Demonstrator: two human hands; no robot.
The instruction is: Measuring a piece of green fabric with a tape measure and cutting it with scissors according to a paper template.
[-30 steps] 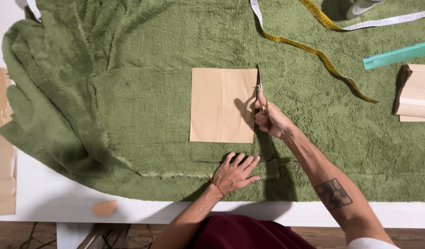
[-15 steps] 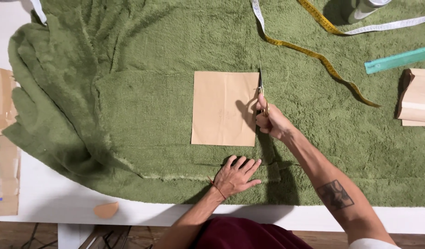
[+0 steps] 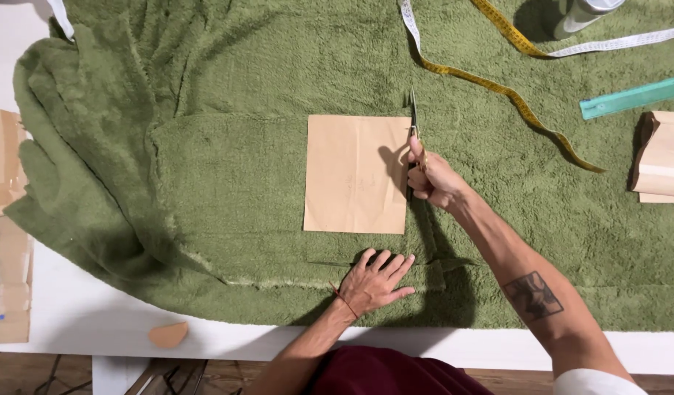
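The left hand (image 3: 377,281) lies open, fingers spread, palm down on the green fleece fabric (image 3: 227,168) near the surface's front edge, just below the tan paper pattern (image 3: 355,174). Along the pattern's right edge, the right hand (image 3: 433,178) is closed around scissors (image 3: 413,121), blades pointing away. A yellow tape measure (image 3: 512,95) lies farther right.

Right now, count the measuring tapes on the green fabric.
2. The yellow tape snakes from the top edge down toward the right. The white tape lies at the top right by the metal can. More may lie outside the view.
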